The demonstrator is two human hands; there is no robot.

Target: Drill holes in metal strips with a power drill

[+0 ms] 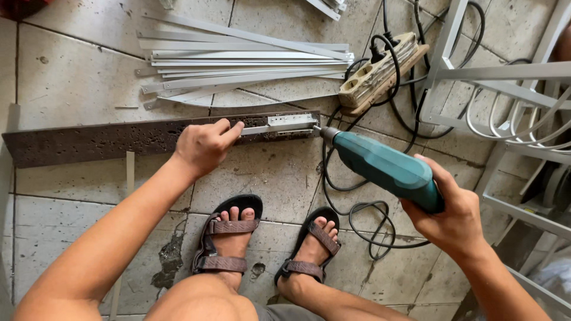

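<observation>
You have two hands in view: the left hand (204,144) and the right hand (453,215). There is one drill (386,169), one dark board (107,141) and one small metal strip (279,123) on it. One power strip (380,70) lies by one pile of metal strips (238,65), too overlapped to count. You wear two sandals (229,241).

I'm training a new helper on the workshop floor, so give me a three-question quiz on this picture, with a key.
1. True or false: the right hand holds the teal electric drill.
2. What does the left hand press down? A) the power strip B) the short metal strip on the dark board C) a sandal
3. Fill in: the drill's tip meets the strip's ____ end.

Key: 1 true; 2 B; 3 right.
</observation>
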